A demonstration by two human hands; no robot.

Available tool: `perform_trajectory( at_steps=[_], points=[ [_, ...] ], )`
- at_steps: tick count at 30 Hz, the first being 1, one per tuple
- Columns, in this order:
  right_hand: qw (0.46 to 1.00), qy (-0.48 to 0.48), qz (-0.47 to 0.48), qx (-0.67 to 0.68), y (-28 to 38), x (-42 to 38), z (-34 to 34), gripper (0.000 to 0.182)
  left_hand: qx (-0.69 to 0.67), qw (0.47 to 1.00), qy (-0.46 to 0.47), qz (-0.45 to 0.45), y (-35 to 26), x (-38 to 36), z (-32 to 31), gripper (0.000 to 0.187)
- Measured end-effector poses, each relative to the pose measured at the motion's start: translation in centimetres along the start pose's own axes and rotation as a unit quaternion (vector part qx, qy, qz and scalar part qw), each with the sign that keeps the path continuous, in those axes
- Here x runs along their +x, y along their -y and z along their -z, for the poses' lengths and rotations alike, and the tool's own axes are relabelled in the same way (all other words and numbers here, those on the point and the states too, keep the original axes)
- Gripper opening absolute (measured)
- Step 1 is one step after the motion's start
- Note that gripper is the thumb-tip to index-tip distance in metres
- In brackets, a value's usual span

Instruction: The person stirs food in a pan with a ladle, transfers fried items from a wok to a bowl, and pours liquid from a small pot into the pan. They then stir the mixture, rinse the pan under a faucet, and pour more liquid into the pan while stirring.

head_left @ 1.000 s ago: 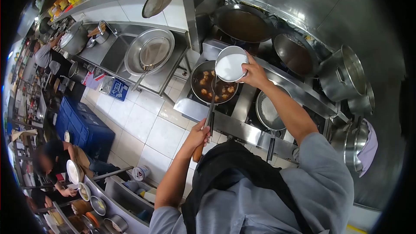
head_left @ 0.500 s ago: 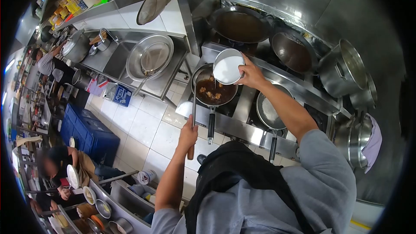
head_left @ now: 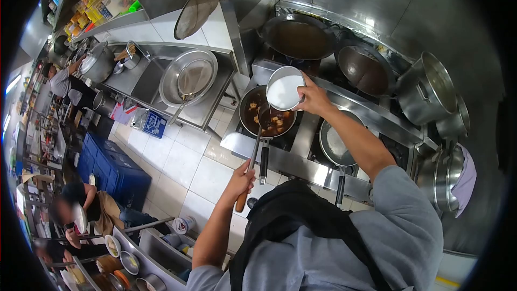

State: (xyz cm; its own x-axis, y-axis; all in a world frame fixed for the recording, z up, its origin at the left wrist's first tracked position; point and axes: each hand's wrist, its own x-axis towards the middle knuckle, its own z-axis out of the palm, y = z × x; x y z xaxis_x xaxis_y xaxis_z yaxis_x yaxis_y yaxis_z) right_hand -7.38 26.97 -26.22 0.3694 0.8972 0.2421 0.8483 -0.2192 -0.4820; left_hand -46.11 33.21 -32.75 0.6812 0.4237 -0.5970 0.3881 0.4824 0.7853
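Observation:
My left hand point(head_left: 238, 184) is closed around the wooden handle of a long ladle point(head_left: 255, 152). The ladle's head dips into a pan point(head_left: 250, 98) that holds brown sauce and pale chunks. The pan sits on the stove, its black handle pointing toward me. In my right hand point(head_left: 315, 96), gripped by its right side, is a metal bowl point(head_left: 276, 74) of white liquid point(head_left: 286, 94). It is tilted over the pan's upper right edge, and a thin stream seems to fall from its lip.
Beside the pan is a second frying pan point(head_left: 326, 143) with pale contents. Two woks point(head_left: 273, 26) sit at the back, and tall pots point(head_left: 414, 94) stand on the right. A sink counter point(head_left: 153, 89) with a basin point(head_left: 171, 78) lies left. Blue crate point(head_left: 105, 164) and co-workers point(head_left: 89, 205) are farther left.
My left hand moved slightly right and down, and the ladle's head now shows in the sauce among the chunks. The bowl shifted a little right and down, still tilted over the pan.

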Motion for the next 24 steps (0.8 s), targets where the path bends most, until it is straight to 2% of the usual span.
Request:
perform_trajectory(
  at_steps=[2,3,6,7,9,10,12,13,16,17,20,24],
  points=[
    [1.000,0.001,0.004,0.003,-0.3,0.0,-0.3,0.046,0.113,0.993,-0.021,0.013,-1.3,-2.1,1.0,0.064],
    [1.000,0.001,0.004,0.004,-0.4,0.0,-0.4,0.046,0.113,0.993,-0.021,0.014,-1.7,-2.7,1.3,0.064],
    [0.999,-0.019,0.028,0.012,-0.7,-0.1,-0.5,0.047,0.266,0.961,-0.069,-0.014,-2.3,-3.1,2.4,0.063],
    [0.999,-0.020,0.033,0.010,-0.7,-0.1,-0.5,0.047,0.266,0.961,-0.071,-0.015,-1.5,-2.3,2.8,0.063],
    [0.999,-0.028,0.043,0.008,-0.6,0.1,-0.3,0.047,0.422,0.882,-0.138,-0.161,0.7,0.3,4.2,0.063],
    [0.999,-0.026,0.045,0.007,-0.7,0.0,-0.4,0.047,0.423,0.880,-0.140,-0.164,1.2,1.4,4.4,0.063],
    [0.999,-0.026,0.045,0.006,-0.8,-0.2,-0.5,0.048,0.448,0.827,-0.189,-0.282,2.1,3.5,3.7,0.063],
    [0.999,-0.015,0.027,0.009,-0.7,-0.1,-0.5,0.048,0.449,0.826,-0.187,-0.285,1.6,4.1,2.9,0.063],
    [1.000,-0.009,0.010,0.015,-1.0,-0.2,-0.5,0.048,0.183,0.972,-0.105,-0.107,0.0,5.1,-0.5,0.063],
    [1.000,-0.016,0.017,0.018,-1.1,0.0,-0.5,0.048,0.182,0.972,-0.105,-0.108,0.1,5.5,-1.5,0.063],
    [1.000,-0.017,0.025,0.003,-1.3,0.1,-0.7,0.048,-0.021,0.998,-0.051,-0.041,0.2,5.8,-3.5,0.064],
    [1.000,-0.018,0.024,0.007,-1.0,0.0,-0.2,0.048,-0.115,0.993,0.005,-0.015,0.6,4.7,-2.5,0.065]
  ],
)
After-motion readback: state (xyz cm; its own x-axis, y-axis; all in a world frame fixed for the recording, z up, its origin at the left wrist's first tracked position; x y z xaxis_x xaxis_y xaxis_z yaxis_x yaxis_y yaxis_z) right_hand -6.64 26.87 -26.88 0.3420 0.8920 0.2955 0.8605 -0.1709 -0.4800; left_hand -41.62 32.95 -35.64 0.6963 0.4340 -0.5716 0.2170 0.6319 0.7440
